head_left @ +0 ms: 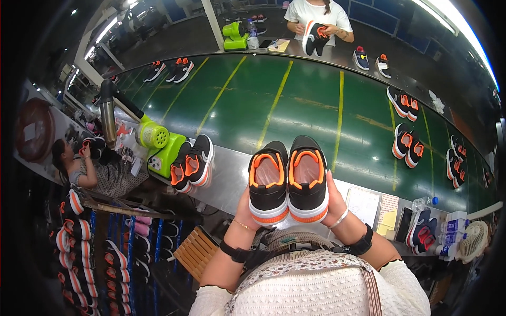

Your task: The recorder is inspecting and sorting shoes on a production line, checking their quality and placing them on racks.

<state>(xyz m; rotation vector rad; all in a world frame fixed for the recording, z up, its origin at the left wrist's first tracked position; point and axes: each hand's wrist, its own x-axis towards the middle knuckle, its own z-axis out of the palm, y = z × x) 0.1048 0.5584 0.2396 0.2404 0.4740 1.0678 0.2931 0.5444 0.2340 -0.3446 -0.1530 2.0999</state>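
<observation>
My left hand (244, 209) is closed round the outer side of a black sneaker (268, 197) with orange lining and a white and orange sole. My right hand (335, 204) grips its mate, a matching sneaker (309, 199). Both are held side by side in front of my body, heels toward me, over the metal ledge (227, 181); the fingers are partly hidden behind the shoes. Left of my left hand, another pair of black and orange sneakers (199, 160) stands on the ledge. Papers (362, 205) lie to the right of my right hand.
A lime-green hot-air blower (153, 134) stands at the left. Beyond the ledge runs a green conveyor belt (311, 121) with yellow lines and several shoe pairs. Across it a person (319, 21) holds a sneaker. Shoe racks (126, 253) stand lower left; a small fan (473, 241) is at right.
</observation>
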